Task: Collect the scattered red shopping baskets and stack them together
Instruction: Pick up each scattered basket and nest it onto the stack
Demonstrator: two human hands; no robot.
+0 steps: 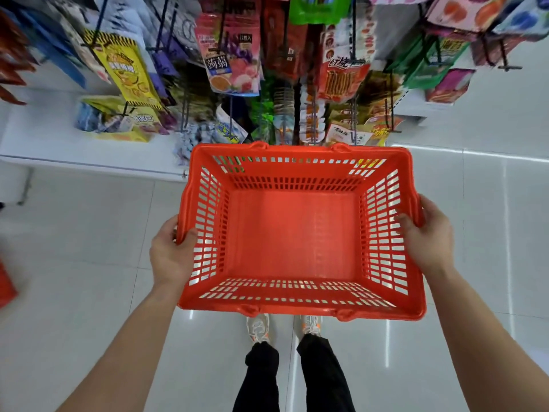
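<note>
An empty red shopping basket [297,233] with slotted walls hangs level in front of me, above the white floor. My left hand [170,254] grips its left rim, thumb inside the wall. On the opposite side my right hand [427,236] grips the right rim, thumb also hooked inside. The basket's handles lie folded down along its long edges. A blurred red shape [6,286] shows at the far left edge; I cannot tell what it is.
A rack of hanging snack packets [231,69] stands straight ahead, close to the basket's far edge. A white shelf base [89,162] runs to the left. Glossy white floor tiles [89,292] spread around my feet [282,325].
</note>
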